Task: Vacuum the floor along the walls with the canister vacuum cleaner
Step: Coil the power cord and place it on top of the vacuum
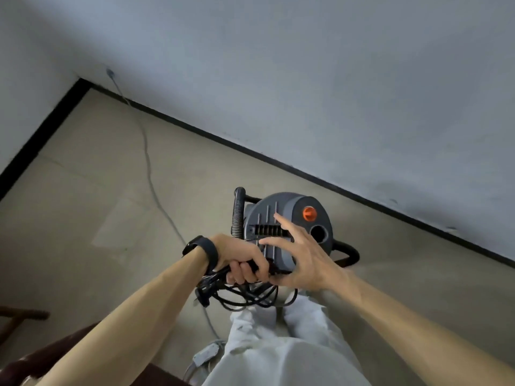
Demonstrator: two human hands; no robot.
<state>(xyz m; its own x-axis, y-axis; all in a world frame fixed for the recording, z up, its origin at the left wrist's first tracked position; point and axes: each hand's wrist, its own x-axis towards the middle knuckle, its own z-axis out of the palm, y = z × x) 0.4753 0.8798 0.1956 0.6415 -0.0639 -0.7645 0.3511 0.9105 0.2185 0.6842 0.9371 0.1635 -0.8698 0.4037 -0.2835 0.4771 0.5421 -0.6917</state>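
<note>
Fingers, left hand (pixel 240 259): clenched round coiled black cord (pixel 250 300)
Right hand (pixel 303 257): splayed, empty, over grey canister vacuum (pixel 295 210)
Tip: unwind cord fully first

Open floor (pixel 83 190) lies left of the vacuum canister (pixel 289 218); a grey cable (pixel 147 162) crosses it, the wall (pixel 334 93) behind.

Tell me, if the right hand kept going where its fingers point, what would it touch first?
Probably the canister vacuum, its grey top by the vent slots; the right hand hovers close, though depth is unclear.
</note>
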